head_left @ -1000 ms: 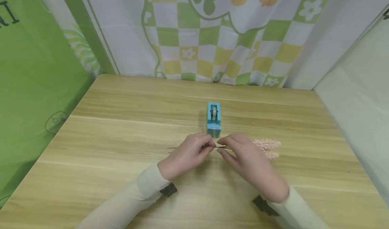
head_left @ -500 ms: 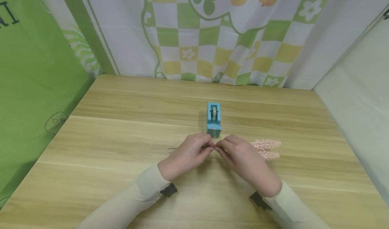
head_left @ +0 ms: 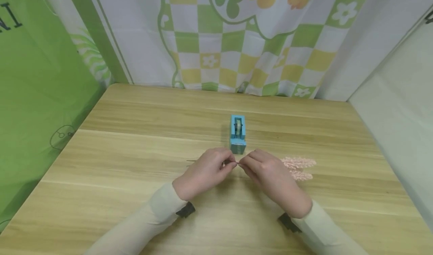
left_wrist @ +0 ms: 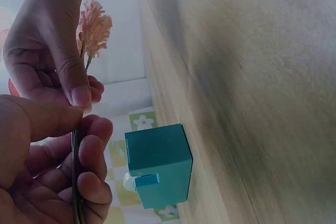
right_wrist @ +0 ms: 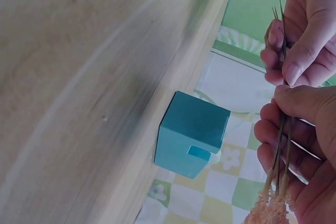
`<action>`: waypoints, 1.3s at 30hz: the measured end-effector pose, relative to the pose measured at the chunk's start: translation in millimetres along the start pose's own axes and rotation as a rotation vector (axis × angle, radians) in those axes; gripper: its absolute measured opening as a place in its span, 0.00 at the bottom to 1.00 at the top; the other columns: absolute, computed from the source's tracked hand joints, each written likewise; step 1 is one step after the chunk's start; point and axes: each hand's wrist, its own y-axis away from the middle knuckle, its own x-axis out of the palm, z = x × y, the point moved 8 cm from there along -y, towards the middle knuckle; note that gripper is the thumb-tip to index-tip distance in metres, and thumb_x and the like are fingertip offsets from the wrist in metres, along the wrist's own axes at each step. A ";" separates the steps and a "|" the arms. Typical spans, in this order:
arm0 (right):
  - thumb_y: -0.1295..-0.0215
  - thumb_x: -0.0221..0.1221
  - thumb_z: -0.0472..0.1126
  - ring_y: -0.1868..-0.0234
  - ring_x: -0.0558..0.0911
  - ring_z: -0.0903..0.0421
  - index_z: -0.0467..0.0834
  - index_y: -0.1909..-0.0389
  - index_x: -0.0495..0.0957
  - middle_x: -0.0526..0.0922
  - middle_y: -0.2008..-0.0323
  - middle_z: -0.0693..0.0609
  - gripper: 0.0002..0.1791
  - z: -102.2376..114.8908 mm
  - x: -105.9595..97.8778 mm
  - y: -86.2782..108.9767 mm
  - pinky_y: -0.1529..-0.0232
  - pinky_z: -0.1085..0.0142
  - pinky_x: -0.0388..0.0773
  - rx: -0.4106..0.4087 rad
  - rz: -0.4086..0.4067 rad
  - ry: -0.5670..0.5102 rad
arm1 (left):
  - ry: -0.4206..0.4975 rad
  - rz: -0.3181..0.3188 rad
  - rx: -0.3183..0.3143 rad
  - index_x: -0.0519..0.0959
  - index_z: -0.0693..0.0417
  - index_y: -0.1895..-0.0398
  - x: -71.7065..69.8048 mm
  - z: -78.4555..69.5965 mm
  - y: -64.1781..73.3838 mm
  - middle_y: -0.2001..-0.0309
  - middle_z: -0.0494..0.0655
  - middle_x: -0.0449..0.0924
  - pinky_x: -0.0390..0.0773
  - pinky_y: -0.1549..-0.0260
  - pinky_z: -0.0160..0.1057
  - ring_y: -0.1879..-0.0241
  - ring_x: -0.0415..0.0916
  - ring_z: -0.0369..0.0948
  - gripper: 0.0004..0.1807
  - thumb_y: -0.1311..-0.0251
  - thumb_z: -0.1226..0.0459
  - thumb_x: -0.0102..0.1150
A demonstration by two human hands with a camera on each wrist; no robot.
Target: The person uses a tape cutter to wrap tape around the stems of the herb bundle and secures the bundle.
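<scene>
Between both hands lies a small bunch of pink artificial flowers point(head_left: 299, 162) with thin dark stems point(right_wrist: 278, 145). My left hand point(head_left: 206, 172) pinches the stems between thumb and index finger, and the stem ends point(head_left: 191, 160) stick out to its left. Right beside it, my right hand point(head_left: 275, 180) pinches the same stems nearer the flower heads point(right_wrist: 270, 211), its fingertips meeting the left ones. The left wrist view has the stems running down along the left fingers point(left_wrist: 92, 153). Just beyond the hands stands a blue tape dispenser point(head_left: 238, 134) with a roll of tape in it.
The wooden table point(head_left: 135, 150) stretches around the hands. At its far edge hangs a checkered green, yellow and white curtain point(head_left: 243, 44). Green cloth point(head_left: 37, 78) covers the left side, pale cloth point(head_left: 395, 86) the right.
My right hand has moved left along the stems until its fingertips meet the left hand's, closing the gap seen a second ago. The left hand barely shifts; the tape dispenser stays put.
</scene>
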 end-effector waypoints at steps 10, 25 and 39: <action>0.43 0.75 0.34 0.68 0.85 0.58 0.42 0.66 0.87 0.88 0.69 0.53 0.06 2.4 -1.1 0.7 0.66 0.66 0.85 -0.032 -0.034 0.047 | -0.025 0.085 0.024 0.86 0.59 0.61 5.7 1.4 0.0 0.75 0.40 0.73 0.71 0.73 0.29 0.74 0.67 0.34 0.10 0.24 0.66 0.56; 0.39 0.73 0.37 0.69 0.85 0.59 0.42 0.63 0.87 0.88 0.68 0.53 0.06 -1.5 -7.8 1.8 0.68 0.68 0.85 0.067 0.078 0.054 | -0.062 0.074 0.030 0.86 0.57 0.62 6.7 0.7 1.2 0.73 0.40 0.75 0.72 0.70 0.30 0.73 0.67 0.34 0.09 0.25 0.65 0.59; 0.41 0.74 0.35 0.70 0.85 0.60 0.43 0.66 0.86 0.88 0.71 0.54 0.06 -1.2 -5.7 0.2 0.68 0.69 0.85 0.011 0.044 0.033 | -0.071 0.062 0.025 0.87 0.58 0.56 6.7 2.3 1.4 0.66 0.43 0.83 0.77 0.63 0.33 0.68 0.73 0.36 0.09 0.25 0.65 0.58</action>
